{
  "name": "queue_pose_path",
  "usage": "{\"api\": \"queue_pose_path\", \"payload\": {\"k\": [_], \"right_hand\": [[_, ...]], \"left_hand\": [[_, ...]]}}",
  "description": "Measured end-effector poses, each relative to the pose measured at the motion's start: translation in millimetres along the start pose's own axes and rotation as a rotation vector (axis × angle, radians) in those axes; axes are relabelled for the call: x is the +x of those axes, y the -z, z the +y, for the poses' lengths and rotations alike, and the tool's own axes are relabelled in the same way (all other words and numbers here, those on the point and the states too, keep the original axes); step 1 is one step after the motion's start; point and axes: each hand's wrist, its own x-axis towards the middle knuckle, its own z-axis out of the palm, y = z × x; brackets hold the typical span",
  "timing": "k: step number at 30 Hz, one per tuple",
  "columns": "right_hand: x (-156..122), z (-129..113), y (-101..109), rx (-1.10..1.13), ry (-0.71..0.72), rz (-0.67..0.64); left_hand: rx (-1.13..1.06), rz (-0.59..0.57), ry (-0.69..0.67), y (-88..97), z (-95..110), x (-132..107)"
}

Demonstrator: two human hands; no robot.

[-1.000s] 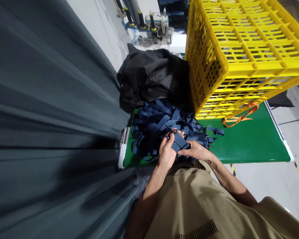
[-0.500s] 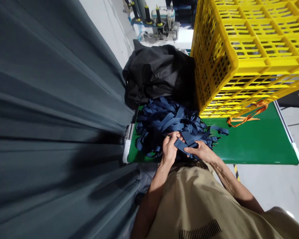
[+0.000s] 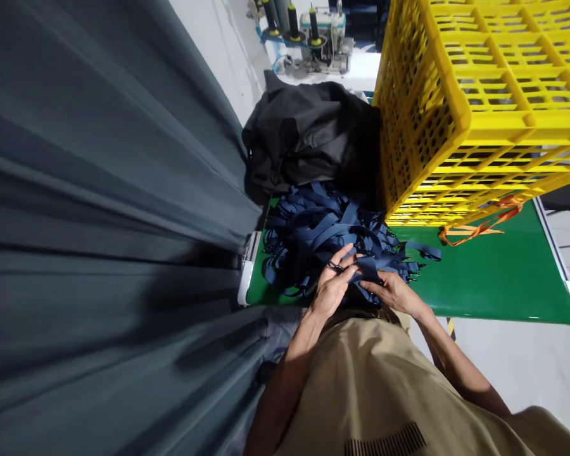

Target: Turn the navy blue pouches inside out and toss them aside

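Observation:
A heap of navy blue webbing straps (image 3: 327,218) lies on the green table, with small dark metal clips at some ends. In front of the heap, my left hand (image 3: 335,288) has its thumb against a blue strap (image 3: 368,267), its fingers partly extended. A small dark looped metal piece (image 3: 335,266) rests across the left fingers; its kind is unclear. My right hand (image 3: 393,292) pinches the same strap from the right, thumb toward the left hand. The strap's lower end is hidden among the fingers and the dark pile.
A yellow plastic crate (image 3: 465,120) stands on the green table (image 3: 494,272), right of the heap, with an orange strap (image 3: 489,228) by its base. Black fabric (image 3: 313,133) is bunched behind. A grey curtain (image 3: 99,221) hangs at left; a sewing machine (image 3: 325,41) stands farther back.
My left fingers have opened out and the dark metal piece now shows across them. The strap's flat folded part has turned between my hands. The view has shifted slightly.

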Motion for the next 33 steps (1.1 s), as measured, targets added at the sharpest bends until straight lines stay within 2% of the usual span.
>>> {"api": "queue_pose_path", "payload": {"k": [5,13,17,22,25,30,33], "right_hand": [[0.2,-4.8,-7.5,0.19,0.036,0.033],[1.7,-25.1,-29.4,0.378,0.006,0.291],[1.6,-28.1,-36.5,0.464,0.004,0.279],[2.9,-25.3,-41.0,0.703,-0.129,0.3],[5.6,-23.7,-37.5,0.763,-0.128,0.332],[9.4,-22.4,-24.2,0.784,-0.161,0.318],[10.7,-19.8,-19.6,0.702,-0.165,0.333]], "left_hand": [[0.008,-0.061,0.035,3.6,3.1,-1.8],[0.008,-0.098,0.025,7.9,4.0,0.3],[-0.023,-0.035,-0.058,9.5,6.3,2.2],[0.018,-0.015,-0.082,13.5,8.2,4.5],[0.164,0.041,-0.158,17.9,2.8,5.3],[0.77,0.065,-0.327,27.4,-12.9,-0.6],[1.002,0.056,-0.398,29.2,-18.5,-5.5]]}}
